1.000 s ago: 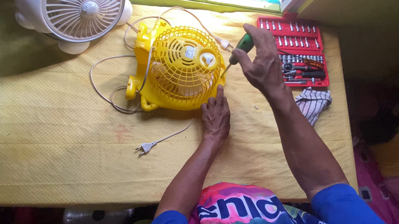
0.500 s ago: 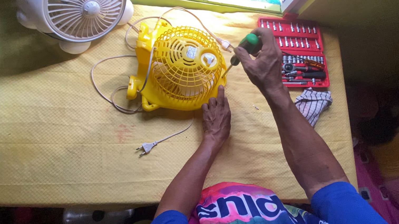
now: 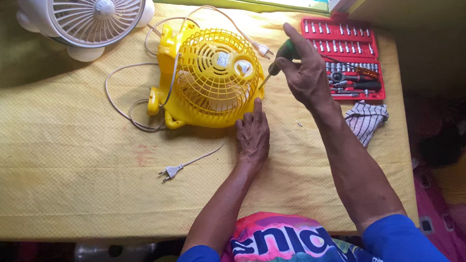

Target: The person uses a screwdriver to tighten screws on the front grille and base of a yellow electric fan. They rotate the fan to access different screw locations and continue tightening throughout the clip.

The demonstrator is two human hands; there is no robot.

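Since a moment ago the right hand (image 3: 306,73) has turned at the wrist, so its forefinger now points up along the green handle of the screwdriver (image 3: 279,59) instead of curling over it; the fingers are clamped on that handle, and the thin metal shaft slants down-left to the right rim of the yellow fan (image 3: 213,79). Lying on its back with the round grille facing up, the yellow fan sits in the upper middle of the table (image 3: 32,163), which is covered with a yellow cloth. Flat on the cloth just below the fan lies the left hand (image 3: 252,135), fingers straight and spread a little, holding nothing, its fingertips touching the fan's lower edge. A pale cord (image 3: 128,101) loops from the fan's left side, and a white plug (image 3: 171,172) rests on the cloth below it. Just behind the yellow fan, at the far edge, stands a white fan (image 3: 96,12). To the right of the right hand lies an open red tool case (image 3: 349,56) with rows of sockets, and a striped rag (image 3: 366,119) sits just below it.
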